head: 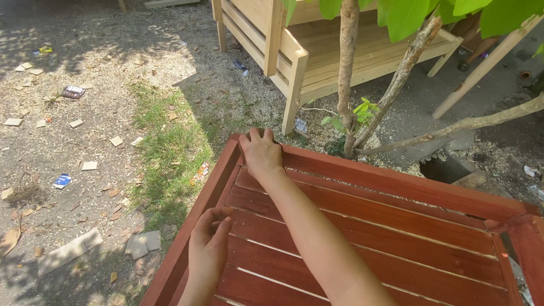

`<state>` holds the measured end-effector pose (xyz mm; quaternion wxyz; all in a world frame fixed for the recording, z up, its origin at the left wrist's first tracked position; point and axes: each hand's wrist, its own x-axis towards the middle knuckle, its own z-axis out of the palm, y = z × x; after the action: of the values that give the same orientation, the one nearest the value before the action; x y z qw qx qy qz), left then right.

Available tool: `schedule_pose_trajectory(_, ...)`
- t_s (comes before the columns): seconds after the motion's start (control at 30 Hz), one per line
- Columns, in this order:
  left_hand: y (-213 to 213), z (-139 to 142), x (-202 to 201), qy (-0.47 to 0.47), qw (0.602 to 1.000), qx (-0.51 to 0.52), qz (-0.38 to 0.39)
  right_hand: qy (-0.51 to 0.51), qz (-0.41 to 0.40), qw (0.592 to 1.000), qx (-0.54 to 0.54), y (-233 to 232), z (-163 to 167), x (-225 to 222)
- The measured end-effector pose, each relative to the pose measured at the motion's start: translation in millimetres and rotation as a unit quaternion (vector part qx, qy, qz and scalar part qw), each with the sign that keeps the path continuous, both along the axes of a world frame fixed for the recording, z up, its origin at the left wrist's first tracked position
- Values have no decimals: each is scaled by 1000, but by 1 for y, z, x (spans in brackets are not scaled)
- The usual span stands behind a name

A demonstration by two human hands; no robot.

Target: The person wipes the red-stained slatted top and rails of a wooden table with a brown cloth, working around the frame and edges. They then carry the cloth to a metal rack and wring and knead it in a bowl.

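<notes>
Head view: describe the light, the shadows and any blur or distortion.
Head view: hard sunlight, dappled by leaf shadows over the ground and grass; the red slatted frame lies mostly in shade, with bright patches on the right hand gripping its far rail; the left hand is evenly lit; the focus is sharp, with no motion blur; straight edges bend slightly near the borders; the unpainted wooden bench is brightly lit.

A red-brown stained wooden slatted panel with a raised frame (396, 226) fills the lower right, its boards running side by side with thin pale gaps between them. It stands on the ground (102, 153), bare dirt strewn with sawdust, small pale wood offcuts (89, 165), dry leaves and scraps of litter, with a patch of green grass (170, 147) just beside the panel's left edge. A flat grey strip of cardboard (69, 251) lies near the lower left.
</notes>
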<state>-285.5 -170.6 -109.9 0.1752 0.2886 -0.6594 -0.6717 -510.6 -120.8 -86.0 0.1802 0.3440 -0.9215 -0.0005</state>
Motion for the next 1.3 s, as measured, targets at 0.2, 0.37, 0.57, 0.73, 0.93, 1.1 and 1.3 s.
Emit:
schedule_pose_trajectory(0.2,43,5,-26,33,997,6,-68,-42,-91,995,-12,131,39,22)
schedule_pose_trajectory(0.37,104,8,-47,3,986,73,-150,-13,-229,973,-13,280,44,35)
schedule_pose_trajectory(0.57,143,11,-41,64,975,20,-213,-10,-481,877,3,452,102,71)
schedule_pose_trajectory(0.73,174,28,-35,78,965,26,-247,98,-401,902,-125,446,116,121)
schedule_pose_trajectory(0.93,200,34,-7,110,951,61,-283,139,-195,878,-414,351,60,233)
schedule_pose_trajectory(1.1,205,36,28,136,949,43,-282,67,-176,809,-557,295,28,315)
schedule_pose_trajectory(1.3,213,23,71,119,957,-18,-264,80,-94,771,-624,285,8,352)
